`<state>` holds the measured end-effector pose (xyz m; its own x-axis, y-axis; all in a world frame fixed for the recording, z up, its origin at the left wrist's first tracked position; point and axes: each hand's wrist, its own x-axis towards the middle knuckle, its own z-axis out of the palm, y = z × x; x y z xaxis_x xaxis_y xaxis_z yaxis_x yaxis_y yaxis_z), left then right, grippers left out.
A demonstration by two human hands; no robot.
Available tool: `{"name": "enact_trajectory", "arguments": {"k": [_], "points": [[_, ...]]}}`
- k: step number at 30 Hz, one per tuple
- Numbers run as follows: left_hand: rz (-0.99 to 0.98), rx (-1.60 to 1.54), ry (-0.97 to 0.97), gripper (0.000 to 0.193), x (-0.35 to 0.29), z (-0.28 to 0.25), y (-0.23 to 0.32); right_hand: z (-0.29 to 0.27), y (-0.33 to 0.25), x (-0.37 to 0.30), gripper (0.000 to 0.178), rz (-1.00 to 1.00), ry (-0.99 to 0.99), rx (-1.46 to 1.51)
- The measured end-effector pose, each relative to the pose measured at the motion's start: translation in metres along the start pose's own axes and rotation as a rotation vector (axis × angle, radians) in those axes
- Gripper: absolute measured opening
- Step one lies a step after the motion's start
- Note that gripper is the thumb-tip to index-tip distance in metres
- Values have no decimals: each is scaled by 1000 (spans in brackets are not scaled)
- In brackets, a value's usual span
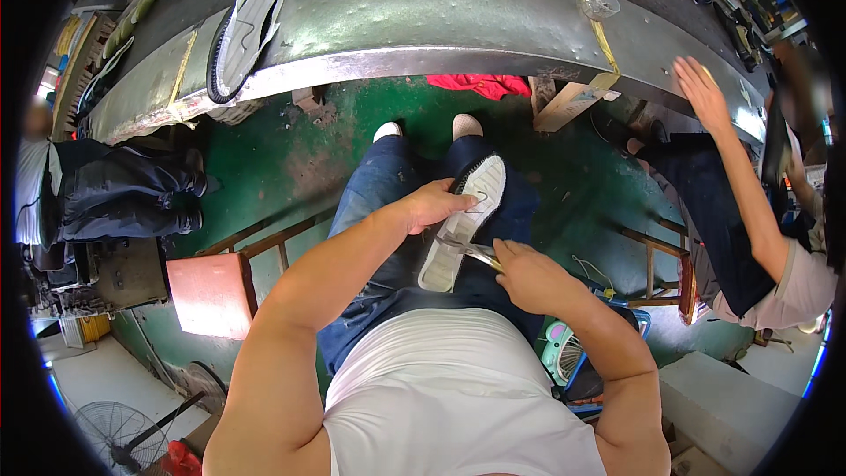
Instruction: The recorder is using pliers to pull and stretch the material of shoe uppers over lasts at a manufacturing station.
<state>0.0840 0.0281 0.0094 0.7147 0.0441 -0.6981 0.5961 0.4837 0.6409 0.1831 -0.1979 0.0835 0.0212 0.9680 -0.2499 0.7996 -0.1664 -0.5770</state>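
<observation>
A pale shoe point(483, 198) with a dark toothed-looking rim on one side lies slantwise over my lap, its open or lined face toward me. My left hand point(438, 204) is closed around its left side, with the thumb pressing on the pale face. In my right hand point(535, 275) is a shiny metal pincers-like tool point(476, 251). The tool's head rests on or just above the shoe's middle; I cannot tell whether it grips the material. A similar pale shoe point(249, 33) leans on the bench's edge ahead on the left.
A metal-topped bench point(423, 13) curves across ahead, with a clear plastic cup point(600, 2) near its edge. Red cloth point(480, 85) lies beneath. A co-worker's raised hand point(702, 92) is at right. A pink stool point(211, 293) stands left, and a small green fan point(560, 354) is beside my right hip.
</observation>
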Motion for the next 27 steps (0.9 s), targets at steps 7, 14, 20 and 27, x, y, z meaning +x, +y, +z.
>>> {"name": "enact_trajectory", "arguments": {"k": [7,14,20,27], "points": [[41,-119,55,50,-6,-12,-8,34,14,12,30,107,57,28],[189,195,53,57,-1,-8,-30,27,-5,-20,19,345,-43,151],[215,16,-101,89,-27,-4,-38,19,-2,-22,22,294,-72,122],[126,38,-32,98,-29,2,-24,1,-29,-11,34,39,-37,-409]]}}
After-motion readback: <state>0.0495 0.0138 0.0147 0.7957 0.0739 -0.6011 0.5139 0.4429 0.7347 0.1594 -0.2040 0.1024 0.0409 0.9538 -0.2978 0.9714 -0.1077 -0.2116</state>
